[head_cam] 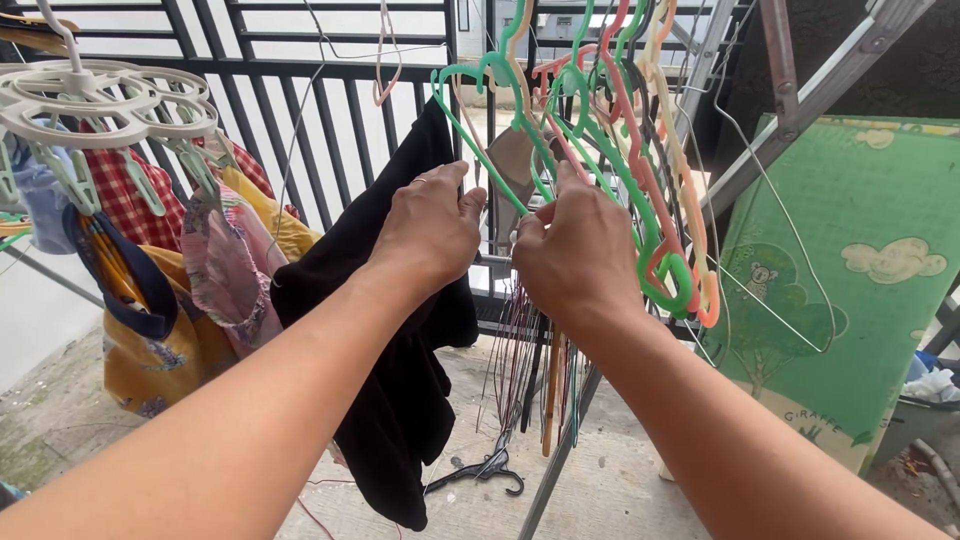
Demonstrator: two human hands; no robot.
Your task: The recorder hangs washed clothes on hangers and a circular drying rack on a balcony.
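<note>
Daylight falls on a rough concrete floor (pixel 640 480). Dark metal railing bars (pixel 330 110) run across the far side, and a green illustrated board (pixel 850 300) leans at the right.

A black garment (pixel 405 380) hangs limp at the scene's centre-left, its top corner draped over a green plastic hanger (pixel 480 130) and its long folds dropping toward the floor. The hanger tilts, its hook lost among a crowded bunch of green, orange and cream hangers (pixel 640 150) just to the right.
</note>
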